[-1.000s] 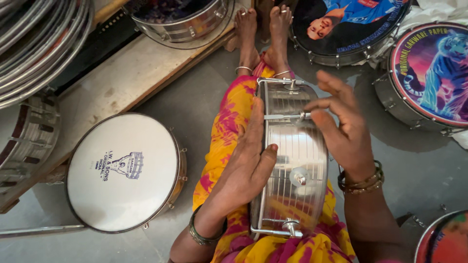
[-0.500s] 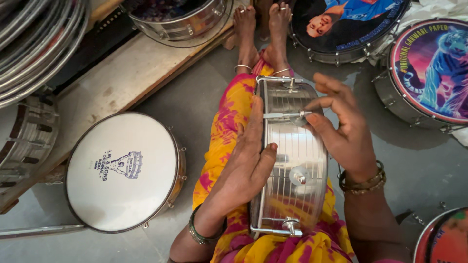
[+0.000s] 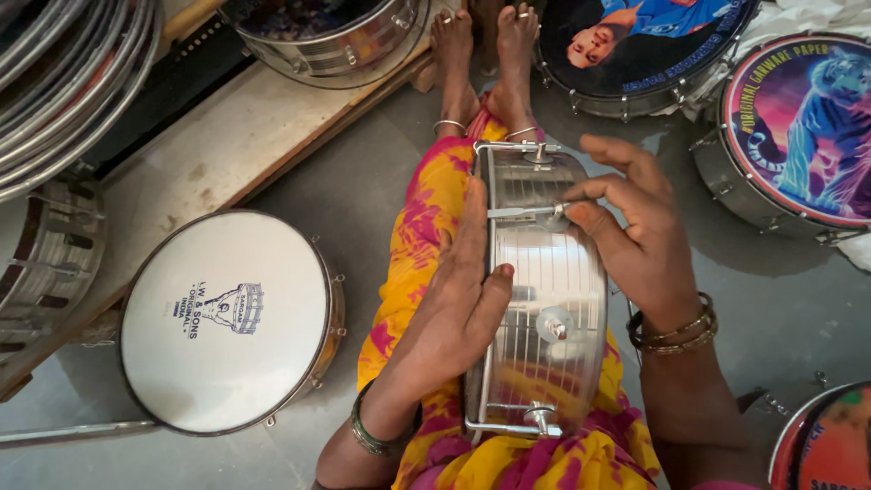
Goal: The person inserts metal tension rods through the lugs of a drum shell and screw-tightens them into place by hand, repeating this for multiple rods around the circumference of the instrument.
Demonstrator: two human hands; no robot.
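Observation:
A shiny steel drum shell (image 3: pixel 544 299) lies on its side across my lap, over a yellow and pink garment. My left hand (image 3: pixel 458 299) presses flat against its left rim, thumb over the edge. My right hand (image 3: pixel 635 236) pinches a small metal tension rod fitting (image 3: pixel 531 211) on the shell's upper side, between thumb and forefinger. More rod fittings (image 3: pixel 531 417) show at the near end of the shell. My bare feet (image 3: pixel 490 54) stretch out beyond the drum.
A white-headed drum (image 3: pixel 227 318) lies on the floor to the left. Picture-printed drums sit at the far right (image 3: pixel 798 127) and top (image 3: pixel 635 45). Stacked steel hoops (image 3: pixel 63 82) and a steel shell (image 3: pixel 327 36) rest by a wooden board (image 3: pixel 181 154).
My right hand has shifted slightly on the rod fitting, fingers closing a little. The left hand and drum shell stay in place.

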